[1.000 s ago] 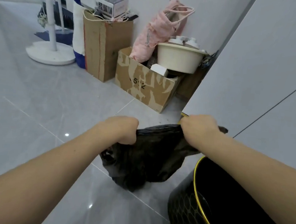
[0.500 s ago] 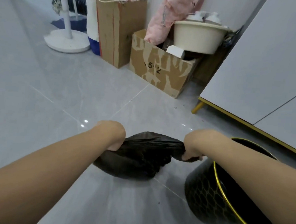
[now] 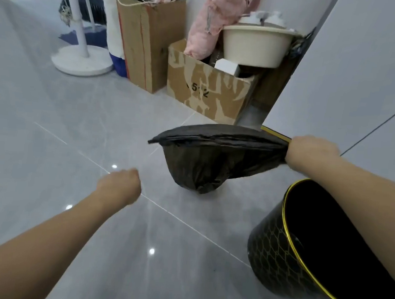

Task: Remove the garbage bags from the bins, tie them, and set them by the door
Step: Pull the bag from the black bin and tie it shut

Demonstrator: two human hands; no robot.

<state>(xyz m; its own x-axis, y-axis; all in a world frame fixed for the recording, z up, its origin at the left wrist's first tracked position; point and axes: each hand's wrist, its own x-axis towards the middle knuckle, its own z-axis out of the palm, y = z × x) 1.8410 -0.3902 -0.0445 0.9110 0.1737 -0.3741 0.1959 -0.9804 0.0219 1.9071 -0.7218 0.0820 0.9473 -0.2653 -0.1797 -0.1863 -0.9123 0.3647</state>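
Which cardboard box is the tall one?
The plain brown cardboard box on the left, next to the white stand base. It stands upright and narrow. The other, the patchy box marked with numbers, is low and wide, with a cream basin above it.

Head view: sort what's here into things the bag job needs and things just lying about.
For the job:
- crumpled black plastic garbage bag, gripped at its gathered top by the right hand
- round black bin with a gold rim, no bag in it
- left hand, off the bag

Lying about:
- tall brown cardboard box
- low torn cardboard box
- cream plastic basin
- pink cloth bundle
- white round stand base
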